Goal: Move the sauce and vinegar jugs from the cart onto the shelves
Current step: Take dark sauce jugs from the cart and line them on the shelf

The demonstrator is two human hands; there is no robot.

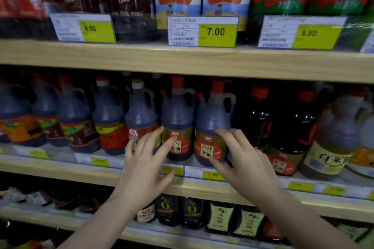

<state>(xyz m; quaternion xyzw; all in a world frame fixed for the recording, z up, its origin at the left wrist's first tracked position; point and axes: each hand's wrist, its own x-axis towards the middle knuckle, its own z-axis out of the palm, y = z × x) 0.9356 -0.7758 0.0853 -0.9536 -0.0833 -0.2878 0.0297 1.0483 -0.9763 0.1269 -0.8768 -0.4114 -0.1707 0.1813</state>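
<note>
Both palms spread, holding nothing: left hand (141, 170) and right hand (245, 166) flanking two dark soy sauce jugs (211, 127) on the middle shelf (60, 170). Probably just touching, blurry. Could nudge neighbours over.

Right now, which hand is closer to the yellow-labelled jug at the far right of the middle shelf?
The right hand. It reaches toward the dark jugs just left of the yellow-labelled jug, while the left hand is farther left, at the red-labelled jugs.

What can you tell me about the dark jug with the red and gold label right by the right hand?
The dark sauce jug stands upright at the front of the middle shelf. It looks plastic, with a red cap, a loop handle by the neck and a red and gold label. The right hand reaches its side with spread fingers; actual contact is unclear.
</note>
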